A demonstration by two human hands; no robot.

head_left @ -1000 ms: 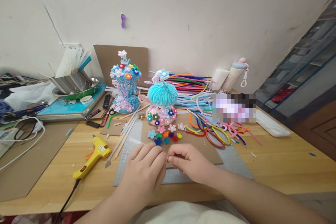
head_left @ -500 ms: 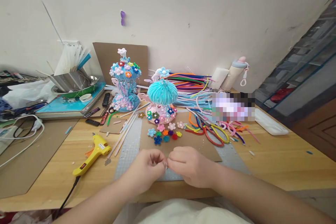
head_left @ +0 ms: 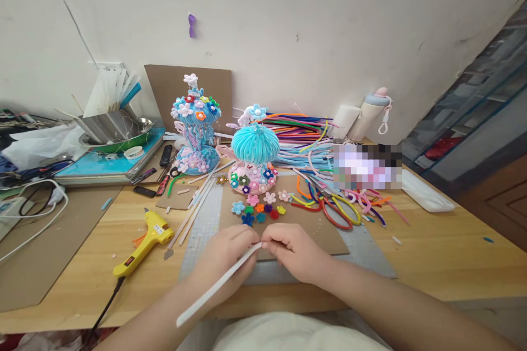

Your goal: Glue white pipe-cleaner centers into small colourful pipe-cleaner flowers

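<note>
Item, white strip (head_left: 220, 283), lower centre of the frame: now lying long across the left hand, its free end pointing to the lower left over the forearm; half a second ago only a scrap was showing at the fingertips. The change is probably meaning that one end is being worked while the rest is trailing loose towards the person.

Item, right hand (head_left: 294, 249), centre: thumb and forefinger are pinching the strip's upper end.

Item, left hand (head_left: 224, 252), left of it: fingers are curling under the strip and meeting the right fingertips; whether they are gripping, one cannot tell, the tips being hidden.

Item, loose flowers (head_left: 247, 219), mixed colours: lying just above the hands, unmoved.

Item, turquoise-domed piece (head_left: 256, 144), centre: standing upright behind the flowers; a taller blue flowered piece (head_left: 201, 140) is standing to its left.

Edges and room: the cardboard sheet (head_left: 325, 238) is lying beneath the flowers, its lower right corner showing beyond the right hand; the grey mat (head_left: 366, 258) is extending past it. The table (head_left: 444, 258) is ending close below the hands along the lower frame, and the strip's free end is appearing over that margin. Wood is showing at the lower right, offering the wider sideways room. The yellow glue gun (head_left: 154, 238) is bounding the left side, the scissors (head_left: 324, 211) the upper right; upward, the flowers are leaving little room.
</note>
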